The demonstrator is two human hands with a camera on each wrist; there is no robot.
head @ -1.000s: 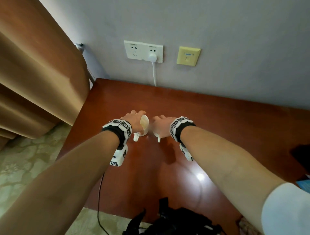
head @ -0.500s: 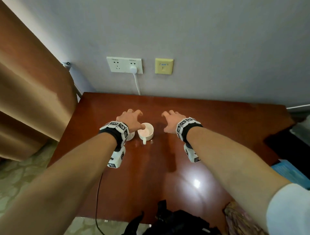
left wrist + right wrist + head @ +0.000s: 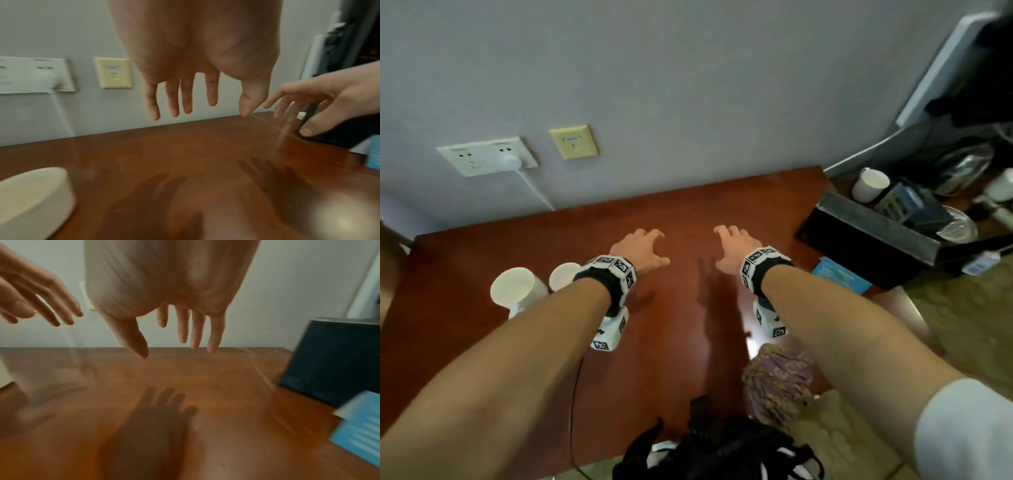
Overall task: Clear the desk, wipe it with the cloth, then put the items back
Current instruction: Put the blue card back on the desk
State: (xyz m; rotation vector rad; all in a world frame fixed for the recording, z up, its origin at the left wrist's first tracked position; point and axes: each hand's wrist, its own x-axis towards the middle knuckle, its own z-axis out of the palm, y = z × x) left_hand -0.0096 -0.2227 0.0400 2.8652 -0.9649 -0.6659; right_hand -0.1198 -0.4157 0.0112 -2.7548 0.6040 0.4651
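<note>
Reddish-brown desk [image 3: 688, 359], white cups [image 3: 512, 286], purple mottled cloth [image 3: 779, 383], blue booklet [image 3: 840, 275]; grey wall [image 3: 688, 85]

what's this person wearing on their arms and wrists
Each wrist carries a black band ringed with white blocks printed with black square markers, left wrist band and right wrist band. A white marker-covered camera block hangs under each. A white sleeve covers the right upper arm.

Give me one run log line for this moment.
left hand open, empty | right hand open, empty | two cups on desk | cloth untouched
</note>
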